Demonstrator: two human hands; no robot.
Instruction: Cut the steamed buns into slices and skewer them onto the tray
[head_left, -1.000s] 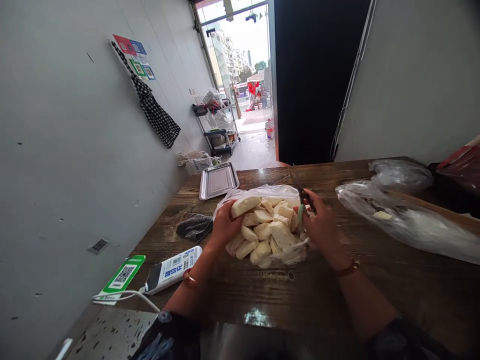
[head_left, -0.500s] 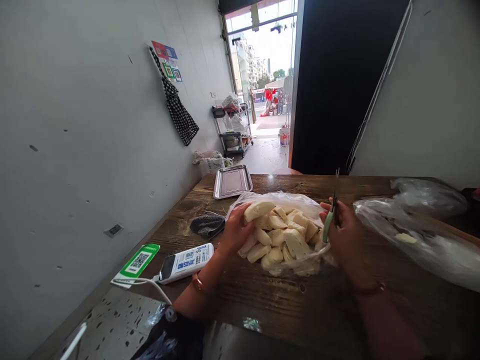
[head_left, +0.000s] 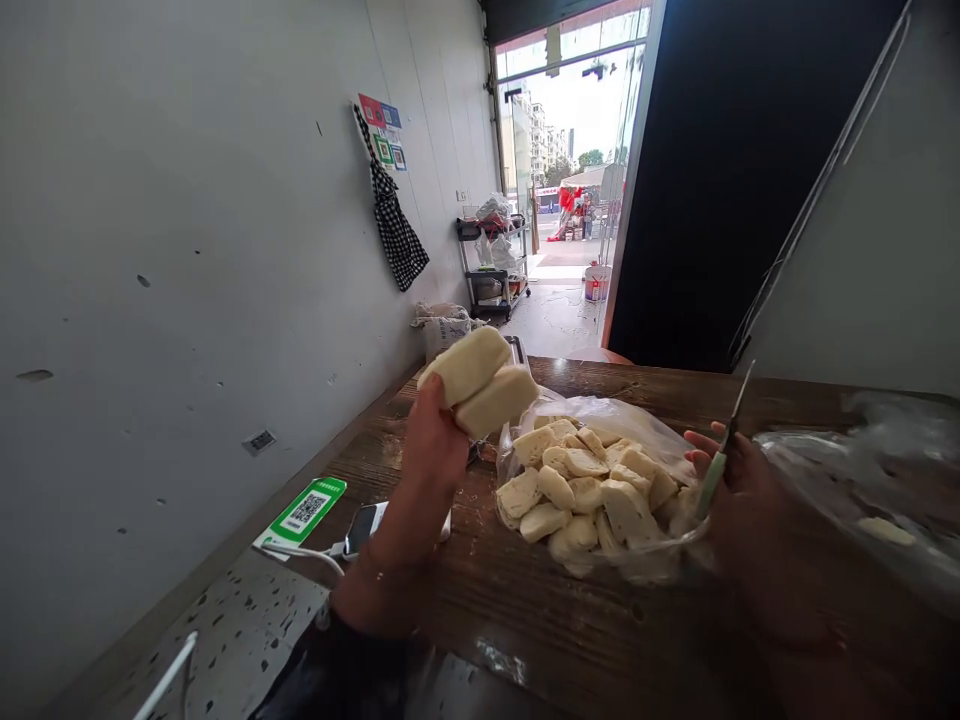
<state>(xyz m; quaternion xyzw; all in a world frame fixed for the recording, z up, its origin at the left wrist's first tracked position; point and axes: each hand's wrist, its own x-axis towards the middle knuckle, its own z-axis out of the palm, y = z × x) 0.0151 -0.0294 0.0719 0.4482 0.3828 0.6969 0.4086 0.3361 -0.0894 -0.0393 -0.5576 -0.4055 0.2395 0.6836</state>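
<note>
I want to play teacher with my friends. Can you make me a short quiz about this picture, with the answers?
1. How many white chunks is the left hand holding up?
2. True or false: the checked cloth hangs on the wall.
3. The handle in the right hand is: a) red, b) green, c) blue.

Key: 1. Two. 2. True. 3. b.

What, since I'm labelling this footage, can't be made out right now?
All in the head view:
- Metal tray: mostly hidden behind the two pale food pieces in the left hand.
- White device: partly covered by the left forearm.
- Green-handled bladed tool: partly hidden by the blurred right hand; knife or scissors, unclear.
- Right-hand plastic bag: blurred, cut off by the right edge.
</note>
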